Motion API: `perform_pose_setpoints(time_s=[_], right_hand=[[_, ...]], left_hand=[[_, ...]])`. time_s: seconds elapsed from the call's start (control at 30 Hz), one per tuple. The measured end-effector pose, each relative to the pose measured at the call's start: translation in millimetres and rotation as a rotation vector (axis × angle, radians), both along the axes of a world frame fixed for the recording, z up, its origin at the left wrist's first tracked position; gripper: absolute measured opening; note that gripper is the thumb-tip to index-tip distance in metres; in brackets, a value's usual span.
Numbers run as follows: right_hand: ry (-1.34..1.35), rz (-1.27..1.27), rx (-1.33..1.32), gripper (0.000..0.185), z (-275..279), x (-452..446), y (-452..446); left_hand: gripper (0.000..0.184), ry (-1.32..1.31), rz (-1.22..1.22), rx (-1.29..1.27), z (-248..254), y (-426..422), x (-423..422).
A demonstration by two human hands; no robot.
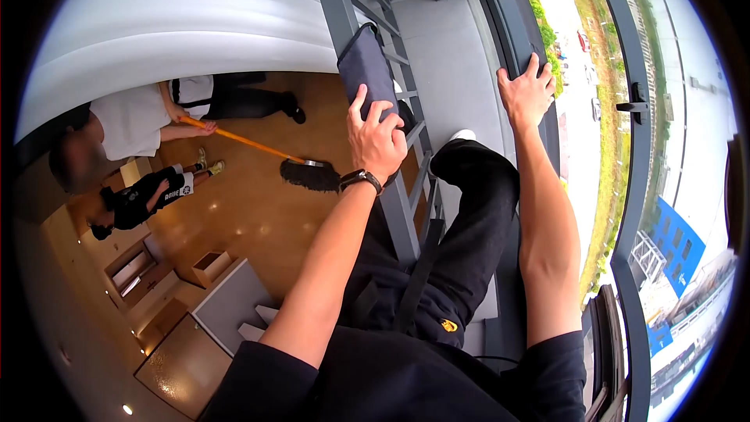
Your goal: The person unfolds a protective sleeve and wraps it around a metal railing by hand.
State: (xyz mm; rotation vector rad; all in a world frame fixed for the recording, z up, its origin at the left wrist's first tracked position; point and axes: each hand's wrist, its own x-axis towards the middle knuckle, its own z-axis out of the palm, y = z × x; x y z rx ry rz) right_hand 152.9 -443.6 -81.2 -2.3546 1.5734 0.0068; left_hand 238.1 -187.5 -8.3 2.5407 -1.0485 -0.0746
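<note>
My left hand (pixel 376 141), with a black watch (pixel 361 180) at its wrist, is curled over a dark padded piece (pixel 366 66) lying along a grey ladder rail (pixel 334 0). Its fingers are bent against the pad's lower end. To the right, my right hand (pixel 527 92) is braced on the dark window frame (pixel 512 12), its fingers apart and nothing held. Between the hands, one of my legs in black trousers (pixel 476 187) is bent, and a white shoe tip (pixel 462 135) shows beside the ladder rungs.
Far below on the left, a person in a white top (pixel 133 121) holds an orange-handled broom (pixel 246 142) on the brown floor (pixel 258 219). Another person in black (pixel 144 199) is nearby. A grey-topped cabinet (pixel 233 305) stands lower left. Windows line the right side, with an open-looking sash (pixel 637 148).
</note>
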Motion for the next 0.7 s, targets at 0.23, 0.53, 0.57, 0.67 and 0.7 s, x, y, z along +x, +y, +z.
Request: perform_pose_setpoints(time_s=[0.23, 0.53, 0.57, 0.67, 0.7], right_hand=[[0.015, -0.002, 0.006, 0.078, -1.6, 0.7, -0.7], [0.019, -0.007, 0.007, 0.079, 0.5, 1.3, -0.3], [0.021, -0.006, 0.004, 0.079, 0.5, 1.1, -0.6], [0.014, -0.008, -0.003, 0.078, -0.6, 1.5, -1.0], [0.015, -0.005, -0.003, 0.078, -1.1, 1.5, -1.4]], left_hand=[[0.013, 0.01, 0.002, 0.004, 2.5, -0.9, 0.0], [0.014, 0.006, -0.002, -0.004, 2.1, -0.8, 0.9], [0.014, 0.006, -0.001, -0.004, 2.1, -0.9, 0.8], [0.014, 0.005, -0.001, -0.008, 1.8, -1.6, 1.4], [0.014, 0.007, -0.001, -0.012, 1.5, -1.5, 1.4]])
